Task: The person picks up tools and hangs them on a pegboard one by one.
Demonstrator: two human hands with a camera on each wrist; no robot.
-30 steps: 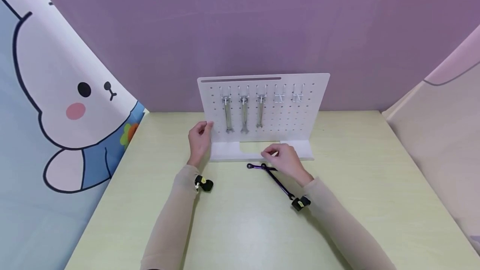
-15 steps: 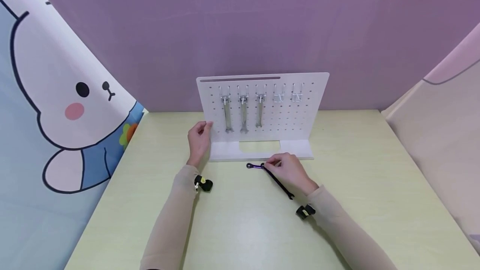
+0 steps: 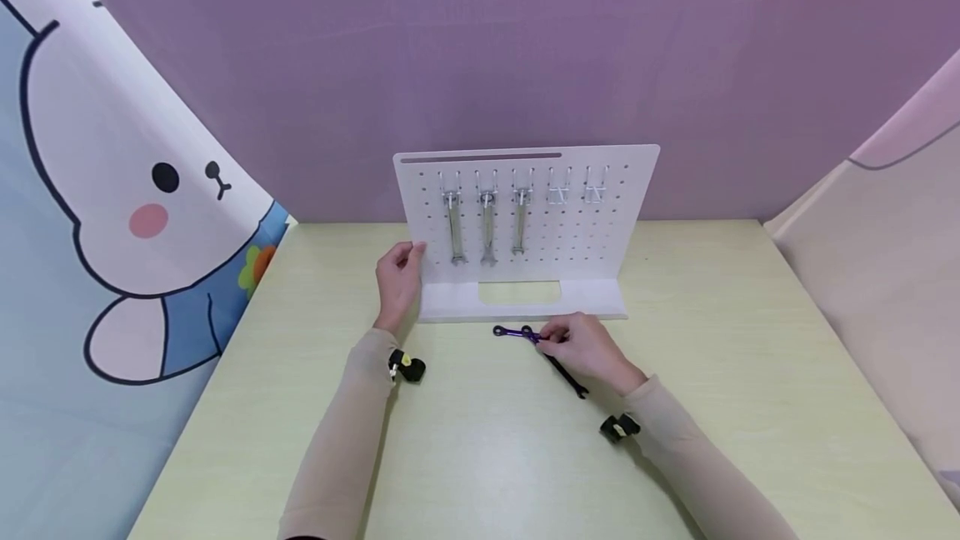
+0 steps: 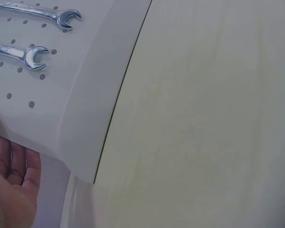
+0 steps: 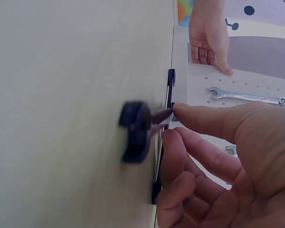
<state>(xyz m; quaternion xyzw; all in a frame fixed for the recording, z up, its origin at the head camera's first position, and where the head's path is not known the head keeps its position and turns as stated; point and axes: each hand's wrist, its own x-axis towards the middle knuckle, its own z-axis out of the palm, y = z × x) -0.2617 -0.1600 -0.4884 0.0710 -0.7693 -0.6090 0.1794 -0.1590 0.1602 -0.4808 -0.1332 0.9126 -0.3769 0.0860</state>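
Observation:
My left hand [image 3: 397, 284] holds the left edge of a white pegboard stand [image 3: 577, 236], thumb in front and fingers behind it. My right hand [image 3: 588, 348] pinches the shaft of a dark purple wrench [image 3: 567, 376] between thumb and index finger. This wrench slants toward me, and its open jaw end [image 5: 135, 135] looms blurred in the right wrist view. Beneath it crosses a second dark purple wrench [image 3: 512, 332], lying along the stand's front edge and partly covered by my fingers. Three silver wrenches [image 3: 456, 232] hang from hooks on the board.
Two bare wire hooks [image 3: 595, 190] are fixed to the board, right of the silver wrenches. The stand's base [image 3: 450, 304] has a rectangular cutout. Pale wooden tabletop [image 3: 465, 440] extends around it, and a purple cloth [image 3: 525, 48] hangs behind.
My right hand has drawn back toward me and slightly right, down from the wrench's ring end onto its shaft, where it now pinches. The left hand stays put.

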